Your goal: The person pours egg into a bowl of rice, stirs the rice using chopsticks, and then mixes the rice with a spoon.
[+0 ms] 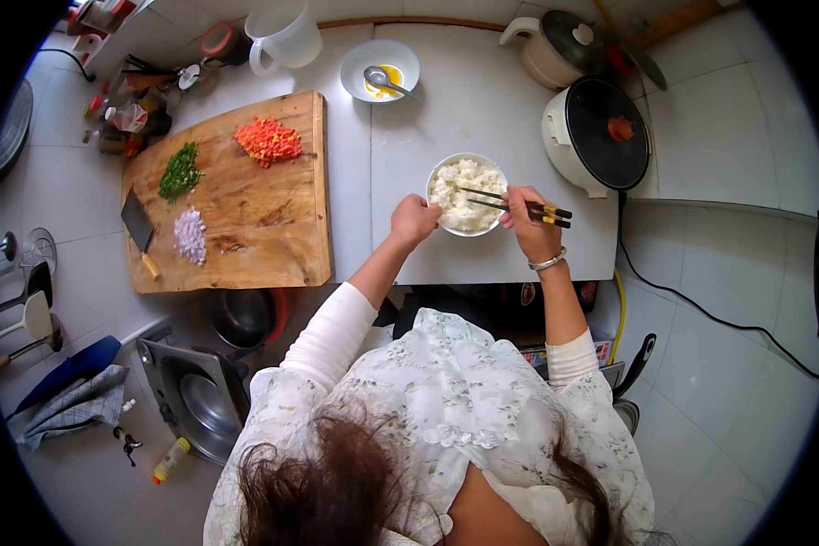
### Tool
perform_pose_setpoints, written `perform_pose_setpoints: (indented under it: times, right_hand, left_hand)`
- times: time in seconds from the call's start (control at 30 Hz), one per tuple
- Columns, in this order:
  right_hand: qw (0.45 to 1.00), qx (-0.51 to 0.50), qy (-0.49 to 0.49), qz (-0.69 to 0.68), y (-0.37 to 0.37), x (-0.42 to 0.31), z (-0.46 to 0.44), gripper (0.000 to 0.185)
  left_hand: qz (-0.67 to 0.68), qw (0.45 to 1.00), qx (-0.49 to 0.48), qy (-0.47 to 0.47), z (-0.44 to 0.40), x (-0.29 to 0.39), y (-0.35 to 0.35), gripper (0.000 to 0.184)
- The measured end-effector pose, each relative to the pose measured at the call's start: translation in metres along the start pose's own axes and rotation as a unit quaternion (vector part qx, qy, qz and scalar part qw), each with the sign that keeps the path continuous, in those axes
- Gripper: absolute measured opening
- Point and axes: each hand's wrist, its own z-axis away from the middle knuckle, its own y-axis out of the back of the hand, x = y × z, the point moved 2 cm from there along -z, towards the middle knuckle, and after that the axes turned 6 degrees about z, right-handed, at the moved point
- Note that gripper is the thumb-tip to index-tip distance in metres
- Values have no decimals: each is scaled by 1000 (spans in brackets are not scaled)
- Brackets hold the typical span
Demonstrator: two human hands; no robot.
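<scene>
A white bowl full of white rice stands on the pale counter. My left hand grips the bowl's left rim, its fingers closed. In my right hand is a pair of dark chopsticks with gold bands; their tips rest in the rice, and that hand is at the bowl's right edge. To the left lies a wooden cutting board with chopped orange-red pieces, chopped greens, chopped pale purple pieces and a knife.
Behind are a bowl with a spoon and yellow liquid, and a clear jug. A lidded white cooker and a lidded pot stand at the right. Bottles crowd the back left. A black cord hangs right.
</scene>
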Motion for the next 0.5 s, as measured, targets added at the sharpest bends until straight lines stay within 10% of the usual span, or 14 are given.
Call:
perform_pose_setpoints:
  times: [0.5]
  right_hand:
    - [996,91,-11,-15,3,-10,-11,25]
  left_hand:
    - [-2,1000,4,-6,3,6,1,24]
